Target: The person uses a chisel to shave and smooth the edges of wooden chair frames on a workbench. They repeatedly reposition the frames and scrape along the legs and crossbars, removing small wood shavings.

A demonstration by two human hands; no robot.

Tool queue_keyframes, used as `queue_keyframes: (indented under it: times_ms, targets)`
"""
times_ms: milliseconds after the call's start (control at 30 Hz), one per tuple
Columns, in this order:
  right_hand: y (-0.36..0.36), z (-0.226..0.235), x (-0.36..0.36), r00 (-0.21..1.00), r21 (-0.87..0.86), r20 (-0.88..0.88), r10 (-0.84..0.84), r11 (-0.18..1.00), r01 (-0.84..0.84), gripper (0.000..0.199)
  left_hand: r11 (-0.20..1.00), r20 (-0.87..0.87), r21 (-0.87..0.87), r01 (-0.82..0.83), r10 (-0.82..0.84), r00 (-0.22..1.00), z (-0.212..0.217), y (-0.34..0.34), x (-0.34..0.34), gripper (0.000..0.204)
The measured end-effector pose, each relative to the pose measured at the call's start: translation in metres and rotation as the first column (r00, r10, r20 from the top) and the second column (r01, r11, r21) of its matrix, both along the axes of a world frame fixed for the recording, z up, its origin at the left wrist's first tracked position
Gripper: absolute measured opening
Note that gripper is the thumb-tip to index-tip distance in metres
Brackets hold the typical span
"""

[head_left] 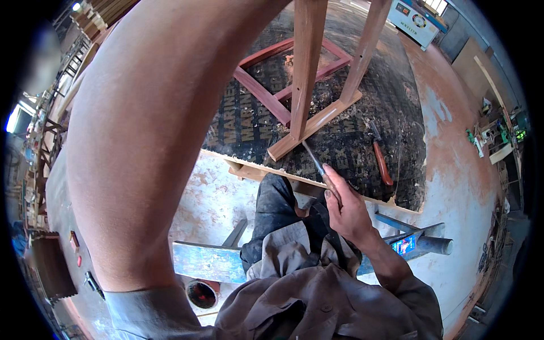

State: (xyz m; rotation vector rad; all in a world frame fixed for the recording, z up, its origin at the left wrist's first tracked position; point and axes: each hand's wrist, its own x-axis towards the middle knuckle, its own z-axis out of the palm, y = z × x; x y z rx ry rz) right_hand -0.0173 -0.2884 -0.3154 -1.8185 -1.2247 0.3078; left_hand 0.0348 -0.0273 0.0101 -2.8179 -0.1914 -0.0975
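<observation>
My right hand [351,215] is closed around the handle of a chisel [313,158]. The chisel's tip meets the wooden frame [306,73] low down, where an upright post joins the bottom rail [317,125]. Two posts rise from that rail and run out past the top edge of the picture. My left forearm [141,141] is raised large across the left side, and its hand lies beyond the upper edge. A second chisel [381,161] with an orange-brown handle rests on the worktable to the right of the rail.
A reddish wooden frame [260,93] lies flat on the dark printed worktable [249,130], among wood shavings. Below sits a worn blue bench [207,260] with a round container [202,293] beside it. A white and blue machine [413,22] stands at the far right.
</observation>
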Motion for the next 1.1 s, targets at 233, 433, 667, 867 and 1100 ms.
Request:
queue_keyframes:
  times_ms: [233,433,667,867,1100]
  targets:
    - [0.020,0.008,0.000,0.973,-0.153,0.230,-0.012,0.987,0.048,0.050,0.999,0.039,-0.035,-0.006,0.007,0.999,-0.003,0.007,-0.017,0.041]
    - [0.027,-0.007,0.011,0.955,-0.106,0.296,-0.012,0.993,0.046,0.052,0.998,0.058,-0.054,-0.009,0.012,0.998,-0.005,0.013,-0.025,0.041]
    - [0.030,0.004,0.000,0.931,-0.282,0.363,-0.038,0.948,0.149,0.052,0.997,0.070,-0.075,-0.012,0.017,0.997,-0.008,0.017,-0.025,0.040]
    - [0.037,-0.012,0.018,0.970,-0.060,0.244,0.013,0.998,0.001,0.050,0.997,0.082,-0.074,-0.015,0.021,0.996,-0.008,0.023,-0.022,0.039]
    - [0.043,0.002,0.016,0.992,-0.028,0.127,0.022,0.999,-0.019,0.048,0.997,0.076,-0.071,-0.042,0.047,0.996,-0.012,0.027,-0.024,0.039]
